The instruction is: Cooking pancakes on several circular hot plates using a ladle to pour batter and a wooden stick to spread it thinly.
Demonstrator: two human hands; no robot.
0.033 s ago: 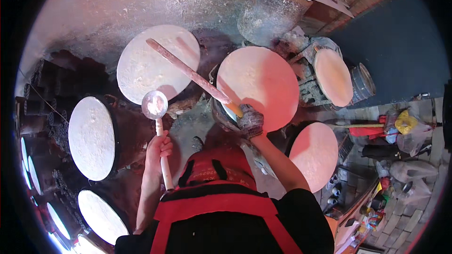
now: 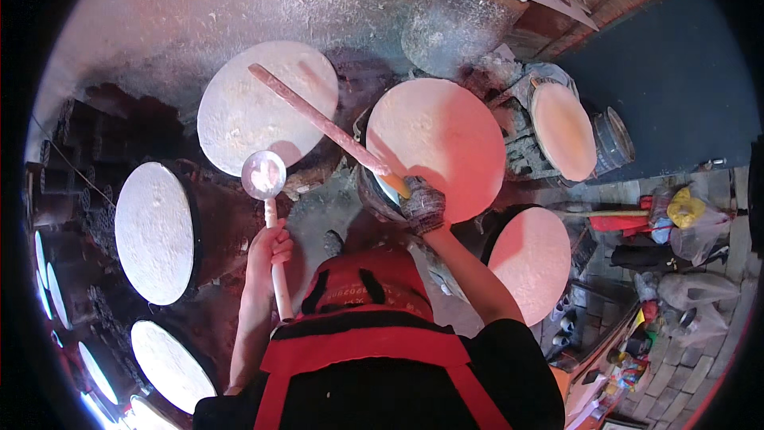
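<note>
The bare left hand (image 2: 269, 248), left of the frame's centre, is curled round the handle of a ladle (image 2: 263, 175), whose round bowl points toward the top of the frame. A bright patch shows in the bowl; whether it is contents or glare, I cannot tell. The gloved right hand (image 2: 423, 205), just right of centre, is closed round the near end of a long wooden stick (image 2: 318, 121). The stick slants to the upper left, crossing in front of the pale round tops of the centre vat (image 2: 458, 139) and the upper-left vat (image 2: 231, 111).

The stick is gripped at one end only, so a twist or slackening of the wrist could let its far end drop onto the upper-left vat. The glove is close to the centre vat's edge and could brush the pale surface if the arm sinks. If the ladle holds anything, a tilt of the left wrist could spill it. Swinging both tools inward could knock ladle against stick. The ladle's lower end is near the red apron (image 2: 362, 279), where a careless pull might catch the cloth.
</note>
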